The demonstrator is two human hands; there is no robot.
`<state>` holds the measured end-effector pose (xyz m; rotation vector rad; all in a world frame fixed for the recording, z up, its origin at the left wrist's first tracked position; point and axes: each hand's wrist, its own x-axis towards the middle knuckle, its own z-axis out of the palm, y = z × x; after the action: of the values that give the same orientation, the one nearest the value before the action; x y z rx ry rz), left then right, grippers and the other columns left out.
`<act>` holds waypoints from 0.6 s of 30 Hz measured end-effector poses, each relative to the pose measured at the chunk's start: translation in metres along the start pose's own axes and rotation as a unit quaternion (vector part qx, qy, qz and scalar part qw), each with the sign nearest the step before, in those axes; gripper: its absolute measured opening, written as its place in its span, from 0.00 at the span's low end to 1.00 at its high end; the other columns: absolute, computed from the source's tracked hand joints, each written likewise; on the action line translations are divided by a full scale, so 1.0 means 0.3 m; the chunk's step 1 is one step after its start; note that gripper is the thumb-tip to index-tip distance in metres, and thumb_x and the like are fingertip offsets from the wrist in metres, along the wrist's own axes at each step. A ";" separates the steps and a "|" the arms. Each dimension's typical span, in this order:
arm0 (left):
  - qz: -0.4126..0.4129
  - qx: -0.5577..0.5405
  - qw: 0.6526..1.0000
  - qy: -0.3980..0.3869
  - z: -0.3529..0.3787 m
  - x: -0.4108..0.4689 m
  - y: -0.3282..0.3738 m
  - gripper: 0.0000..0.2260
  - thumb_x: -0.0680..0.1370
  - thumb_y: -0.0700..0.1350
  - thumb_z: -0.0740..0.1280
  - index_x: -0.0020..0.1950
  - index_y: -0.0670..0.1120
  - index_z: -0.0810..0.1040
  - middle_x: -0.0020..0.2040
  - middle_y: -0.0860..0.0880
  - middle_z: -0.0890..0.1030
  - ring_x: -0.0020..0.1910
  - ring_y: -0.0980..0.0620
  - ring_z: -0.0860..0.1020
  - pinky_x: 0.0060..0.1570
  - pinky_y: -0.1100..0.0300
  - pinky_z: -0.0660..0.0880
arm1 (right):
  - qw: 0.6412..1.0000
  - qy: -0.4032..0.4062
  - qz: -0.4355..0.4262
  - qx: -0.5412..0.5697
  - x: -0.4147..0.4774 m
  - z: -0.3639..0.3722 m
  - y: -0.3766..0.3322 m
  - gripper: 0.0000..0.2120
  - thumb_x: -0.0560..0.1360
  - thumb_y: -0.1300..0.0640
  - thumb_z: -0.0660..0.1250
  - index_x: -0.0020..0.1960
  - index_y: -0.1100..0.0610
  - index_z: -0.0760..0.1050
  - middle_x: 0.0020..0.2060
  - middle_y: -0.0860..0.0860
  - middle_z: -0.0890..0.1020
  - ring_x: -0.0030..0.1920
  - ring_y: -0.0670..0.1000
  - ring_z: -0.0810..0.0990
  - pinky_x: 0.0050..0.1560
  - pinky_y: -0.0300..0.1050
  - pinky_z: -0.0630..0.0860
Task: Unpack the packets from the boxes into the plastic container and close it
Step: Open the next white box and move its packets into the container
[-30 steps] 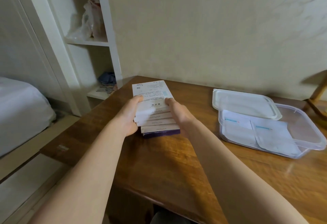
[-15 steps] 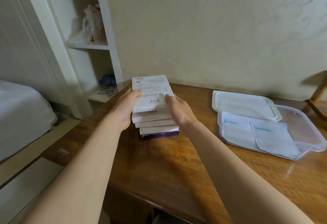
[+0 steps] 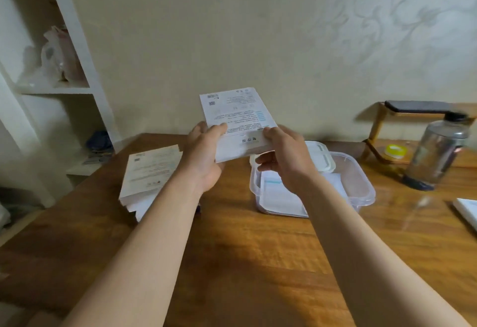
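Wooden table [image 3: 258, 262] below me, pale wall behind. My left hand [image 3: 204, 156] and right hand [image 3: 286, 161] both grip the near end of one white box [image 3: 237, 117], holding it in the air near the plastic container [image 3: 361, 182]. I judge the task partly done: some packets [image 3: 278, 195] already lie inside, the lid [image 3: 324, 155] is off at the far edge, and the stack of boxes [image 3: 152, 171] on the left waits. A second ago this box sat on that stack; now it is lifted clear and carried right.
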<state>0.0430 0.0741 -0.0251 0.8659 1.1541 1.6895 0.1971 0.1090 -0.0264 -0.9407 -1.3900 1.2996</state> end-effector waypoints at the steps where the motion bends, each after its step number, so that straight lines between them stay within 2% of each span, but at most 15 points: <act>1: -0.023 -0.008 1.000 -0.005 0.040 0.001 -0.026 0.10 0.81 0.43 0.68 0.61 0.53 0.78 0.57 0.47 0.84 0.57 0.46 0.82 0.54 0.51 0.82 | 1.000 0.008 0.006 -0.001 0.006 -0.053 0.003 0.10 0.80 0.57 0.59 0.50 0.56 0.79 0.38 0.54 0.81 0.31 0.53 0.77 0.35 0.49 0.77; 4: -0.081 -0.033 0.996 -0.036 0.148 0.018 -0.098 0.09 0.81 0.41 0.68 0.60 0.51 0.80 0.56 0.45 0.86 0.55 0.46 0.84 0.47 0.51 0.82 | 0.999 0.032 0.026 -0.008 0.022 -0.195 0.026 0.09 0.79 0.58 0.60 0.49 0.59 0.79 0.38 0.55 0.81 0.31 0.54 0.78 0.32 0.46 0.75; 7: -0.106 -0.029 0.992 -0.055 0.238 0.052 -0.154 0.10 0.80 0.39 0.69 0.61 0.48 0.79 0.50 0.46 0.88 0.49 0.47 0.86 0.41 0.51 0.83 | 0.996 0.062 0.051 -0.031 0.042 -0.303 0.049 0.10 0.78 0.59 0.61 0.51 0.61 0.80 0.40 0.58 0.82 0.32 0.54 0.79 0.33 0.46 0.75; 9: -0.113 -0.015 0.992 -0.058 0.285 0.077 -0.181 0.12 0.79 0.37 0.70 0.61 0.47 0.78 0.49 0.46 0.88 0.48 0.46 0.86 0.43 0.47 0.84 | 0.993 0.069 0.070 -0.070 0.064 -0.356 0.059 0.10 0.76 0.60 0.61 0.50 0.60 0.80 0.42 0.58 0.84 0.34 0.54 0.80 0.34 0.47 0.76; 11: -0.110 0.005 0.992 -0.063 0.319 0.104 -0.201 0.16 0.78 0.36 0.71 0.65 0.45 0.75 0.54 0.45 0.87 0.52 0.44 0.85 0.50 0.43 0.83 | 0.987 0.062 0.088 -0.123 0.089 -0.397 0.058 0.10 0.76 0.60 0.61 0.50 0.60 0.80 0.44 0.58 0.84 0.35 0.54 0.81 0.35 0.48 0.78; 15: -0.096 0.044 0.990 -0.092 0.334 0.168 -0.233 0.21 0.77 0.35 0.72 0.68 0.43 0.72 0.58 0.45 0.85 0.55 0.44 0.85 0.49 0.45 0.83 | 0.974 0.031 0.105 -0.200 0.141 -0.447 0.051 0.10 0.76 0.62 0.62 0.50 0.63 0.80 0.45 0.58 0.84 0.37 0.54 0.81 0.36 0.45 0.79; 18: -0.083 0.051 0.989 -0.109 0.316 0.206 -0.254 0.30 0.69 0.37 0.76 0.70 0.43 0.71 0.59 0.46 0.85 0.57 0.44 0.85 0.55 0.43 0.82 | 0.967 0.006 0.120 -0.224 0.176 -0.458 0.076 0.09 0.77 0.61 0.63 0.52 0.62 0.80 0.48 0.56 0.85 0.44 0.55 0.84 0.42 0.50 0.82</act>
<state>0.1263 0.1755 -0.0626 0.9658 1.1366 1.3739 0.3169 0.1949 -0.0478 -1.4559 -1.6347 1.1684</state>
